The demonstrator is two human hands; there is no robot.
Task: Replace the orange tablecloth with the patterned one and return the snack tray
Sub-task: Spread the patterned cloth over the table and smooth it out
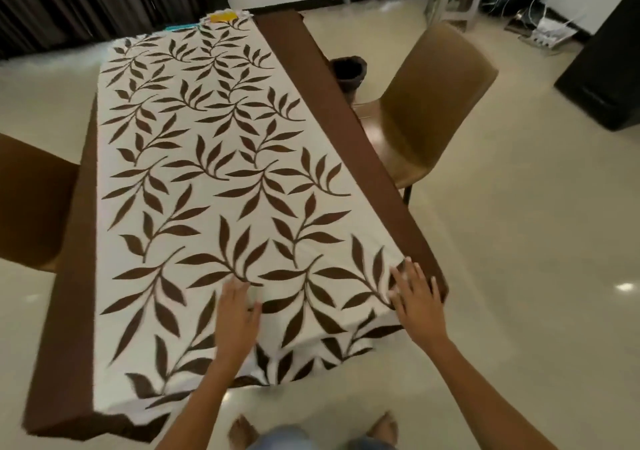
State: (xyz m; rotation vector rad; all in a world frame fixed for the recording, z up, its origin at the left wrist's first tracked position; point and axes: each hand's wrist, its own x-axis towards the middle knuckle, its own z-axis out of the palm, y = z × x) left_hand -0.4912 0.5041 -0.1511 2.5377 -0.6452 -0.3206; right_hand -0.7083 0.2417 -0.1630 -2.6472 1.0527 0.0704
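At the left edge of the frame a brown chair [31, 203] stands against the desk [62, 345], whose side here is hidden under the dark brown border of the patterned tablecloth [194, 158]. That cloth, cream with brown leaf sprays, already covers the top from the upper centre of the frame down to the lower centre, where its near end hangs over the edge in soft folds.

The left hand [237, 314] lies flat on the cloth in the lower centre, fingers [239, 288] straight and released, grasping nothing. The right hand [417, 293] lies just right of it at the near right corner, also spread flat and holding nothing, fingertips reaching the seam where the leaf print meets the brown border.

The step in hand looks like smoothing and squaring the cloth. To do it well, press lightly with open palms and sweep outward from the middle toward the corner, so slack moves off the edge rather than bunching. Judging by the borders, the left one hangs wider than the right, so a small tug rightward may even them. The near overhang needs its folds flattened.

A bit of orange [223, 17] shows at the far end, upper centre; whether it is the old cloth I cannot tell. On the right stands a second chair [429, 103] with a dark container [348, 72] on its seat; no snack tray is clearly visible.
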